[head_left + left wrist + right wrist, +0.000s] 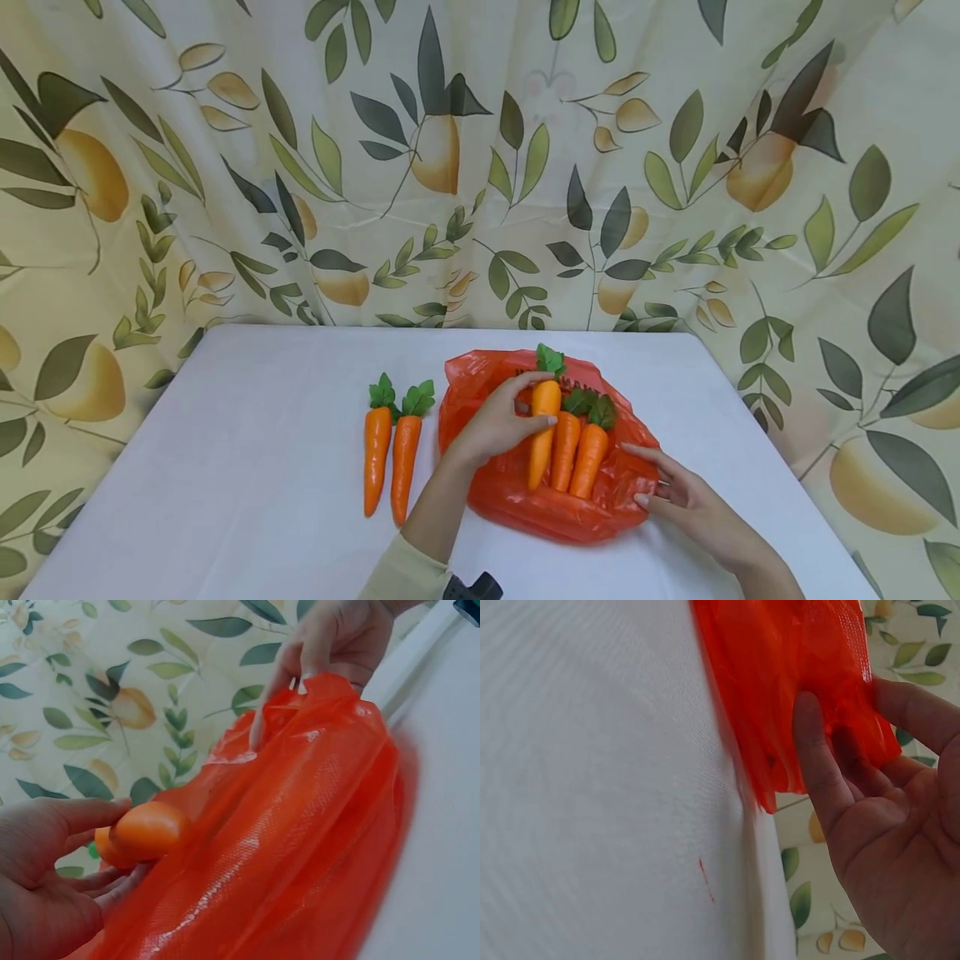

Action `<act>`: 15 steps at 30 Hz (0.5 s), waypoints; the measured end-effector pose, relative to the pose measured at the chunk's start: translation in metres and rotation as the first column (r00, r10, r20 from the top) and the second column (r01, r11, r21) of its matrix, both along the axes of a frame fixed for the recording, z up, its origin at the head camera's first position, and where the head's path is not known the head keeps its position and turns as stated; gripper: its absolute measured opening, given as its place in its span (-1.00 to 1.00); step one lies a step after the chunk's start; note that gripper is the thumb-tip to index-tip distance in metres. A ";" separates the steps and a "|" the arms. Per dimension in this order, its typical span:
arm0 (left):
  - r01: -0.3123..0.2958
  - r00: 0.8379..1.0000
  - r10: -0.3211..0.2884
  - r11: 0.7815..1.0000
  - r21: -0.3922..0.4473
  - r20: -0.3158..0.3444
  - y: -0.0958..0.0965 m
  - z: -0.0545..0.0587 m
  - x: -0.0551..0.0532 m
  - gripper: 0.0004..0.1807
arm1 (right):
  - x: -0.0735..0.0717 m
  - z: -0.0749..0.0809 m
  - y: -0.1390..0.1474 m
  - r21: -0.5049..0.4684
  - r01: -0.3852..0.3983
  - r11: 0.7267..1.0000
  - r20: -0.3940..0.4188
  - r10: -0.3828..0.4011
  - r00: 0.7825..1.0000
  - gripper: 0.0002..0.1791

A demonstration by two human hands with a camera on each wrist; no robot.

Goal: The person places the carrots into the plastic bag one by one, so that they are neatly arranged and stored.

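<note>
A red plastic bag (517, 500) lies spread on the table with several orange toy carrots on it. My left hand (504, 421) grips one carrot (544, 408) between thumb and fingers, over the left part of the bag. Two more carrots with green leafy tops, a middle one (566, 450) and a right one (589, 462), lie just right of it. My right hand (690, 508) holds the bag's right edge; in the right wrist view its thumb (819, 757) lies on one side of the red film, with fingers partly hidden behind it.
Left of the bag, two carrots lie side by side on the white table (247, 467), an outer one (377, 458) and an inner one (406, 462). A curtain (480, 208) with leaf and fruit print hangs behind the table's back edge.
</note>
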State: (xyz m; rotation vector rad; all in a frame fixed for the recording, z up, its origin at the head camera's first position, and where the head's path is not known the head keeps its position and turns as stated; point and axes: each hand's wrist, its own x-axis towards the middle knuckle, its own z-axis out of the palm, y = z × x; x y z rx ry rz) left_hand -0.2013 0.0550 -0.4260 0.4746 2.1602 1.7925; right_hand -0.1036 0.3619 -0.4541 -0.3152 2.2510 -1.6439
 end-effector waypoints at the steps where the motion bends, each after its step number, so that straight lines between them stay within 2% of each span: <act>1: -0.003 1.000 0.003 1.000 0.005 -0.005 0.001 -0.001 0.000 -0.39 | 0.000 0.000 0.000 0.002 0.000 1.000 -0.007 0.000 1.000 -0.33; 15: -0.087 0.995 0.088 0.996 0.023 -0.042 0.008 -0.010 -0.005 -0.37 | 0.000 -0.001 0.002 -0.013 -0.005 1.000 -0.005 0.005 1.000 -0.32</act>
